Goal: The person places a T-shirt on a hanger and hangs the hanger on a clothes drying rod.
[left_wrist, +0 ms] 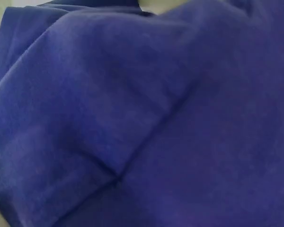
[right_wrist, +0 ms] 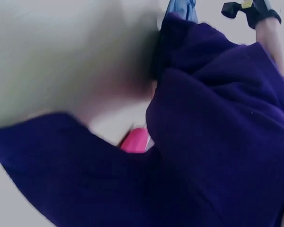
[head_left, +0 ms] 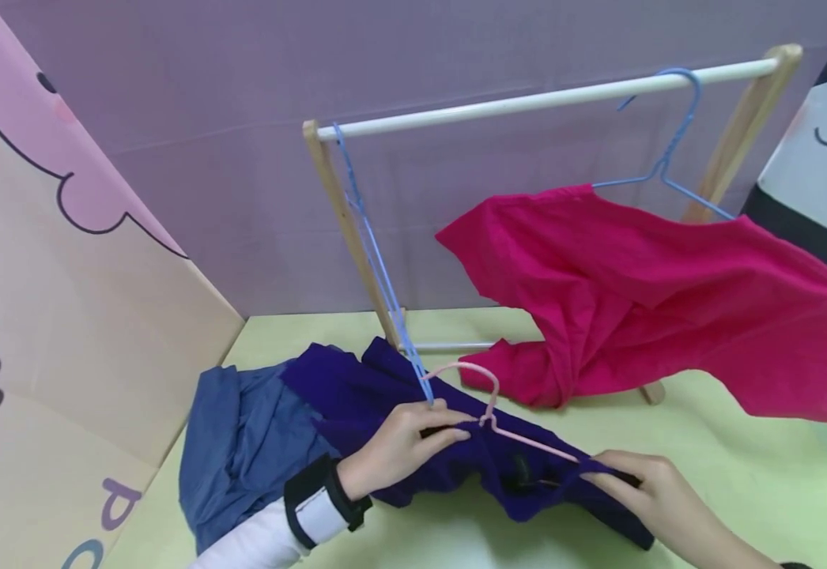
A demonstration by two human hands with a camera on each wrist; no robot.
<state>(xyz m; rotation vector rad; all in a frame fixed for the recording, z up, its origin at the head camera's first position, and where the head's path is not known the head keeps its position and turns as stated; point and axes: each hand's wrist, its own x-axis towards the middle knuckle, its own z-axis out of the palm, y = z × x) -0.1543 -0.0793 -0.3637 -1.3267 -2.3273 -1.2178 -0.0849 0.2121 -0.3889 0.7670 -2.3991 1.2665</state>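
A pink hanger (head_left: 536, 446) lies at the neck opening of a dark purple-blue shirt (head_left: 345, 387), its hook standing up out of the cloth. My left hand (head_left: 406, 438) pinches the cloth just left of the hook. With thumb and fingers, my right hand (head_left: 658, 486) pinches the shirt over the hanger's right arm. The hanger's left arm is mostly hidden by fabric and fingers. Dark blue cloth (left_wrist: 146, 94) fills the left wrist view. In the right wrist view, the shirt (right_wrist: 217, 123) hangs in folds with one sleeve spread to the left.
A wooden rack with a white rail (head_left: 499, 111) stands behind my hands. From it hang blue hangers (head_left: 378, 261) at the left and a pinkish-red shirt (head_left: 641, 300) on another blue hanger (head_left: 677, 150) at the right. Folded blue clothing (head_left: 243, 442) lies at the left.
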